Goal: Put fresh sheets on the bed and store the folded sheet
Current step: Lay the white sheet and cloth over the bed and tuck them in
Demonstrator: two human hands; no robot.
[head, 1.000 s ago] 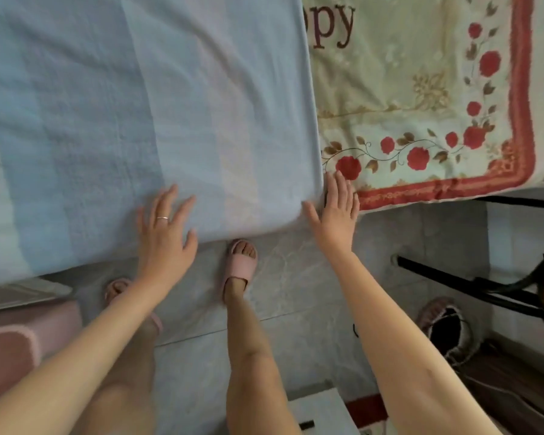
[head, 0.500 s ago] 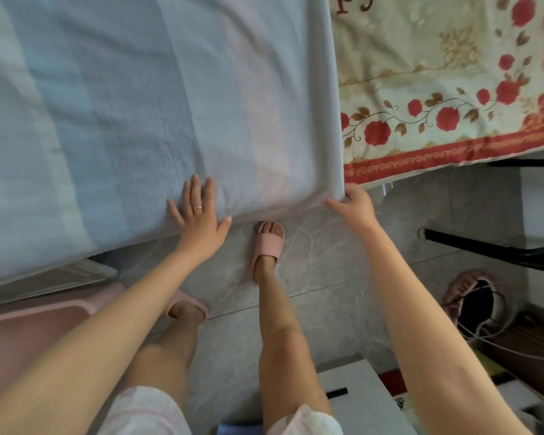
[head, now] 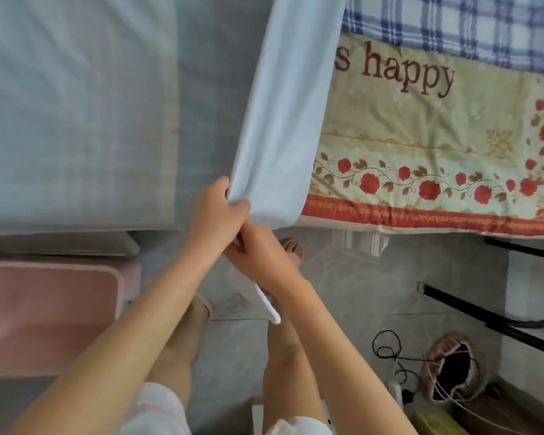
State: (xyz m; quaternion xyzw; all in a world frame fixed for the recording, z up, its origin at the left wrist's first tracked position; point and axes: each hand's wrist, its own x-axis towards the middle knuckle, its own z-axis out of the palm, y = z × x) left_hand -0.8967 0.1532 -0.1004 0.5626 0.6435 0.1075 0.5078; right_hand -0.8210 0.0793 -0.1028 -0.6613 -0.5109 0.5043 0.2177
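Note:
A pale blue striped sheet (head: 91, 114) covers the left part of the bed. Its right edge is folded over into a lighter band (head: 283, 120) running down to the bed's near edge. My left hand (head: 215, 218) grips the bottom corner of that band at the bed edge. My right hand (head: 259, 255) sits just below and right of the left, fingers curled on the sheet corner that hangs down (head: 258, 293) over the floor. Right of the band lies the cream floral blanket (head: 421, 146) with red roses and the word "happy".
A blue plaid cloth (head: 453, 26) lies at the top right. A pink mat (head: 51, 315) lies on the floor at left. Black metal legs (head: 490, 315), a pink-rimmed basket (head: 453, 368) and black cables (head: 390, 350) stand at right. My feet in pink slippers rest on grey tiles.
Both hands came together at the sheet's corner: the left left its flat rest on the sheet and now grips the edge, and the right moved below it. The sheet's right edge has lifted and folded.

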